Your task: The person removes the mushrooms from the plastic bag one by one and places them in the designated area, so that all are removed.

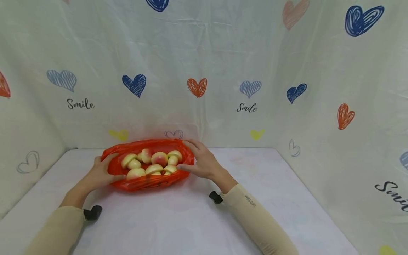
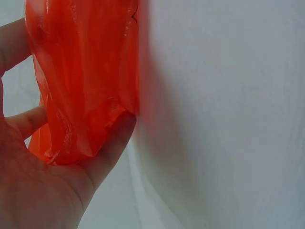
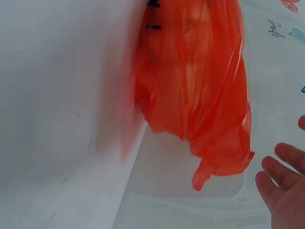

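bag (image 1: 149,183): red-orng, blk print (image 3: 153,27) | mushrooms (image 1: 159,158): pale ylw, some pink | sleeves (image 1: 255,216): beige | backdrop (image 1: 172,113): off-wht, multicol. hearts (image 1: 134,84)

White tabletop (image 1: 153,226). Pale sheet (image 1: 220,53) behind and along both sides of it, printed with hearts (image 1: 196,87) and "Smile" text (image 1: 247,107).

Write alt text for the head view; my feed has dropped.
An open orange-red plastic bag of pale yellow, pink-tinged mushroom-shaped pieces rests on a white table, with the person's left hand at its left end and right hand at its right. Behind is a pale backdrop printed with hearts and the word Smile.
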Motion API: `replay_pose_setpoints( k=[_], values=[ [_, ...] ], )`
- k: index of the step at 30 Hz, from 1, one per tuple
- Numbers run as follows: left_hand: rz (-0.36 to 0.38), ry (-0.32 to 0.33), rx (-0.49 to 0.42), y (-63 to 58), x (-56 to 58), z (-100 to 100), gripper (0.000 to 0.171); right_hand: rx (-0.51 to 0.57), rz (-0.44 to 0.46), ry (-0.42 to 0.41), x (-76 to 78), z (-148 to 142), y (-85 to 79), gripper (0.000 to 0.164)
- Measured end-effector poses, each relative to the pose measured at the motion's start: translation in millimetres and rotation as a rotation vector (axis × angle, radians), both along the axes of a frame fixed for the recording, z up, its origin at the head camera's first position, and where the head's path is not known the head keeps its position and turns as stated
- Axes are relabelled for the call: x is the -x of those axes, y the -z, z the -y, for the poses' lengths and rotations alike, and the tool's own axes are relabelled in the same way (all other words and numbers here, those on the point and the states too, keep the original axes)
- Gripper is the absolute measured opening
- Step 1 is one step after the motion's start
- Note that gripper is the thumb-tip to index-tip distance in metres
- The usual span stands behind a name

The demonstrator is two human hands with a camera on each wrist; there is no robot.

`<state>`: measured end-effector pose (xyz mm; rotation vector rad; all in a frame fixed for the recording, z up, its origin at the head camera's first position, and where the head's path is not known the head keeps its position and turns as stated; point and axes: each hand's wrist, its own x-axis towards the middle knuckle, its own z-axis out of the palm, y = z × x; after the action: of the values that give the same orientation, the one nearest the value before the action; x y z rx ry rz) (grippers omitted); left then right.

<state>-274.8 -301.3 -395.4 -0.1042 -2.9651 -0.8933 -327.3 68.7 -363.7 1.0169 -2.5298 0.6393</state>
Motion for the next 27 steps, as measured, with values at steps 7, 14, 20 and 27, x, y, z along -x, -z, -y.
replay_pose_setpoints(
  k=[7, 14, 20, 27],
  values=[
    [0.029, 0.023, -0.009, -0.3, -2.6, -9, 0.103, 0.046, 0.126, -0.068, -0.5, 11, -0.8, 0.080],
    [0.014, 0.057, -0.020, -1.6, -3.1, -18, 0.105, 0.068, 0.242, -0.064, 2.1, 21, 1.2, 0.075],
    [0.034, 0.050, -0.039, 0.2, -1.7, -23, 0.106, 0.057, 0.298, -0.041, 4.3, 26, 4.6, 0.073],
    [0.029, 0.037, -0.037, 0.3, -2.5, -21, 0.104, 0.055, 0.310, -0.011, 6.2, 30, 11.6, 0.064]
  ],
)
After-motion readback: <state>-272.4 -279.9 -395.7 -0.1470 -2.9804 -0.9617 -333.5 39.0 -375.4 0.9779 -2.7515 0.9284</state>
